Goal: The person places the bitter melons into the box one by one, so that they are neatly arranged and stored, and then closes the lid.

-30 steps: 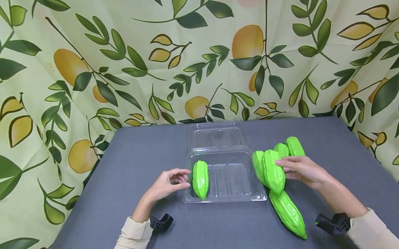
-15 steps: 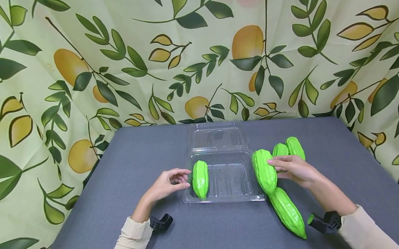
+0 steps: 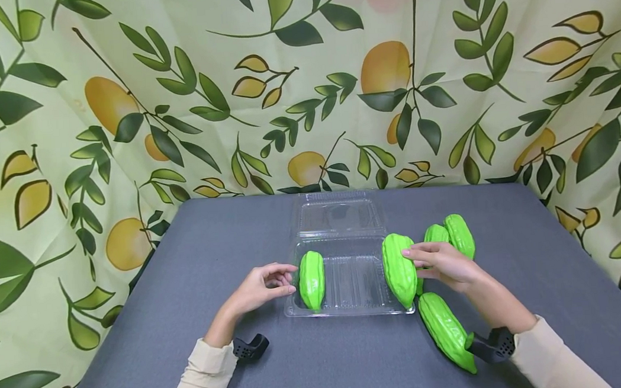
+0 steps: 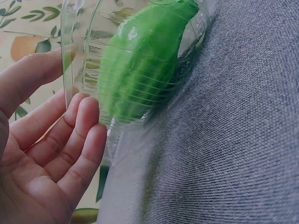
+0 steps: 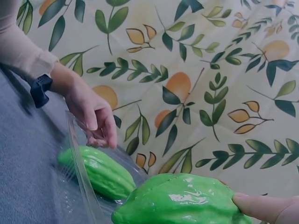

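A clear plastic clamshell container (image 3: 355, 277) lies open on the table, with one green bitter melon (image 3: 312, 280) along its left side. My left hand (image 3: 265, 287) pinches the container's left rim; in the left wrist view, the thumb and curled fingers meet at the plastic edge (image 4: 67, 70). Over the container's right side, my right hand (image 3: 448, 265) holds another bitter melon (image 3: 399, 271) from its right. In the right wrist view, a finger (image 5: 261, 206) presses against the end of that held melon. The far fingers are hidden behind it.
Two bitter melons (image 3: 459, 235) lie at the back right, partly behind the right hand. Another bitter melon (image 3: 446, 331) lies in front, near the right wrist camera (image 3: 493, 344). Part of one more shows behind the held one. The container's lid (image 3: 338, 213) is folded back toward the patterned cloth (image 3: 305, 99).
My right hand has carried its bitter melon leftward, from the pile to over the container's right edge. My left hand has stayed at the left rim.
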### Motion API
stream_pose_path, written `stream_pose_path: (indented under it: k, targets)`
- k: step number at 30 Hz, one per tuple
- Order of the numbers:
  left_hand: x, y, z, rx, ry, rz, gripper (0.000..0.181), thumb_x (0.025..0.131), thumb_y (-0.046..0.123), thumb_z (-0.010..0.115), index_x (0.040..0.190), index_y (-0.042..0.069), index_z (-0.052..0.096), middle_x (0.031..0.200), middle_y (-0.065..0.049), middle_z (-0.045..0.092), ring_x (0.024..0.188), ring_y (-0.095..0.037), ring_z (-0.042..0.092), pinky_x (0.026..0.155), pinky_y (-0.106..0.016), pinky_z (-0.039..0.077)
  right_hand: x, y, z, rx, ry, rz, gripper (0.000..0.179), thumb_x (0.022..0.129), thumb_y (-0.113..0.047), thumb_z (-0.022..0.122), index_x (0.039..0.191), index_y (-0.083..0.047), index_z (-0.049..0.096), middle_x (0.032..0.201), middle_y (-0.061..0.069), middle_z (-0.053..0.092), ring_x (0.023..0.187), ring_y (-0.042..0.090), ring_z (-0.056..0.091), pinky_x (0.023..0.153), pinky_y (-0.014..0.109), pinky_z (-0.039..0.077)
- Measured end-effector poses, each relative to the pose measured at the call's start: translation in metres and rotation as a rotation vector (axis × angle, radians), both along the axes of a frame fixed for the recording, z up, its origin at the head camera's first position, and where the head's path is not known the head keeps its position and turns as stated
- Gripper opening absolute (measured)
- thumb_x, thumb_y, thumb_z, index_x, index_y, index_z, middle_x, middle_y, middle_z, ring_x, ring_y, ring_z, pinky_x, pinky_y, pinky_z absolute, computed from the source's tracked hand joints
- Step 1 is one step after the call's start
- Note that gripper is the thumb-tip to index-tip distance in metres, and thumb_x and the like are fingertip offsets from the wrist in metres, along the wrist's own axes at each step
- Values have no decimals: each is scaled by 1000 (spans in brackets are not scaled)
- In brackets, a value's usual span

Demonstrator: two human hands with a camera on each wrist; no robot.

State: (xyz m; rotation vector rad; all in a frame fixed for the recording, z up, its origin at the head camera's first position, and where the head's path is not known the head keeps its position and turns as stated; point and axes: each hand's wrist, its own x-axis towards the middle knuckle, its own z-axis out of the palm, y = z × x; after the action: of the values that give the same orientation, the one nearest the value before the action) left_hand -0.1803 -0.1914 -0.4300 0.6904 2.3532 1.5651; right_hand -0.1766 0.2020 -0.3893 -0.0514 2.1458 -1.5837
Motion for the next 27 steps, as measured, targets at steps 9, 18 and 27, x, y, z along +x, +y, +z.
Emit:
stream_pose_path:
  k: [9,18,27]
  targets:
    - [0,1,0,1,-1,4,43,84,5,72,121,-11,58,100,-27,61,83,1,57,79,-15,51,-3,-12,-2,-20,-2,-7,71,97,-32,55,143,15,27,148,29,32,127,31,46,100,32,51]
    - [0,1,-2,0,-4,0,42,84,6,72,121,-11,59,100,-27,61,83,1,57,79,-15,51,-6,-23,-3,-34,-17,-3,73,96,-31,56,144,14,26,151,32,29,135,43,40,105,37,49]
    - [0,1,-1,3,-1,4,43,84,6,72,121,-11,58,99,-27,61,83,1,57,79,-15,52,-10,-36,1,-51,-34,-20,73,95,-31,58,145,12,27,145,27,36,118,25,48,98,29,52]
